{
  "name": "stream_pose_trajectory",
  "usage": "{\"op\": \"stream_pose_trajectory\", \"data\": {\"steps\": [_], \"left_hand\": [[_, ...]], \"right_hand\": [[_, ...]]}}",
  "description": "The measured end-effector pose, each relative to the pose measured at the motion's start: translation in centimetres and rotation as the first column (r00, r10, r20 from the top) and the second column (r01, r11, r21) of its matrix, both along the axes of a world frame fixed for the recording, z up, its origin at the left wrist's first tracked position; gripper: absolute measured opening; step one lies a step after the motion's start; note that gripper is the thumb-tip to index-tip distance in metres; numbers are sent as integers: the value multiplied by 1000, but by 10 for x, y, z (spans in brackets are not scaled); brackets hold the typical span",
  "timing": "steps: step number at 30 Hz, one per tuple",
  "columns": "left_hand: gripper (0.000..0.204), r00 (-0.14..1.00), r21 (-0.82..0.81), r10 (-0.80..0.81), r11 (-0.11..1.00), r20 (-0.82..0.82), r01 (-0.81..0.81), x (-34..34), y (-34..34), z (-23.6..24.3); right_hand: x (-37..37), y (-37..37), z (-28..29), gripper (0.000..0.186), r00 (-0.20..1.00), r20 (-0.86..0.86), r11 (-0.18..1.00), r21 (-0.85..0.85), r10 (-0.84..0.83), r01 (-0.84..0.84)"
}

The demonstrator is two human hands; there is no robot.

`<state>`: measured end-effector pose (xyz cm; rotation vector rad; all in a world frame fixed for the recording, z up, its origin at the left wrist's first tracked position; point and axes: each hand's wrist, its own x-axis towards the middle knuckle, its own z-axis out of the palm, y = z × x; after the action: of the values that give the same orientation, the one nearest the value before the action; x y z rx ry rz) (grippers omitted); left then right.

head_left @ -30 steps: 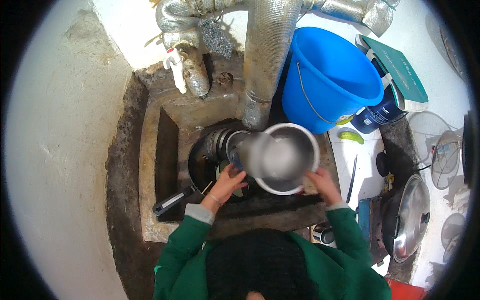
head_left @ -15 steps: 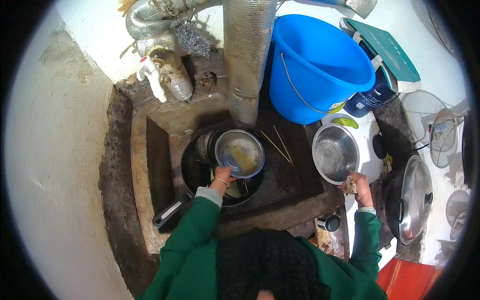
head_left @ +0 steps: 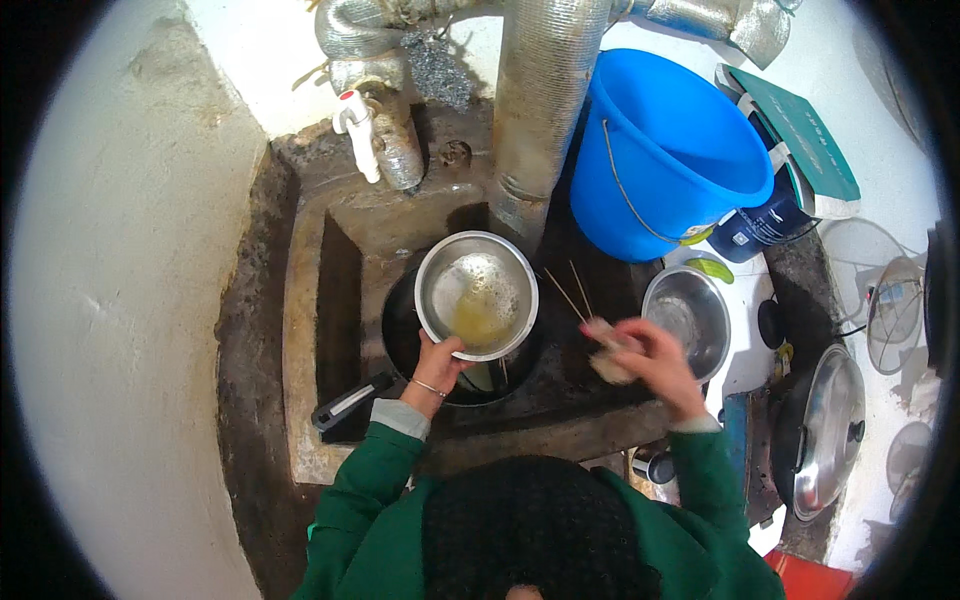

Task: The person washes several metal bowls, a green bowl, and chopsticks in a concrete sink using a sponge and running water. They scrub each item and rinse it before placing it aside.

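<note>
My left hand [head_left: 437, 375] is closed on the near rim of a metal bowl [head_left: 440, 290] with some yellowish liquid in its bottom. That bowl is held over a dark pan [head_left: 394, 335], whose black handle [head_left: 350, 400] points toward the lower left; much of the pan's inside is hidden. My right hand [head_left: 662, 365] is closed on a crumpled beige cloth [head_left: 612, 368], just left of a second metal bowl [head_left: 710, 325]. Two thin sticks, probably chopsticks [head_left: 570, 298], lie on the dark ledge beyond the cloth.
A large blue bucket [head_left: 650, 170] stands at the back right, with a green vegetable piece [head_left: 711, 269] near its base. A wide metal pipe [head_left: 545, 100] rises behind the pan. A white tap [head_left: 358, 135] is at the back left. Far right is a lidded pot [head_left: 833, 430].
My right hand has moved left with the cloth, away from the second bowl's rim toward the sticks. The bowl in my left hand appears larger and raised closer to me.
</note>
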<state>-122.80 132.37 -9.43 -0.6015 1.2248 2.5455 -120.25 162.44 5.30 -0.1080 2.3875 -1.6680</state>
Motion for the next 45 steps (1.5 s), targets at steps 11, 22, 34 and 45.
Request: {"op": "stream_pose_trajectory", "data": {"steps": [11,22,34,45], "left_hand": [[62,991,-16,126,992,-52,-127,36,-40,-15],[19,945,-8,325,945,-41,-326,77,-47,-62],[29,910,-41,408,913,69,-406,64,-31,-36],[27,908,57,420,906,-5,-419,60,-24,-32]], "right_hand": [[-60,-148,-113,39,330,-396,505,772,857,-385],[-32,-187,-144,36,324,-535,622,606,780,-496],[-41,-179,-131,27,237,-562,603,662,792,-445],[-40,-176,-106,25,230,-624,648,602,746,-467]]}}
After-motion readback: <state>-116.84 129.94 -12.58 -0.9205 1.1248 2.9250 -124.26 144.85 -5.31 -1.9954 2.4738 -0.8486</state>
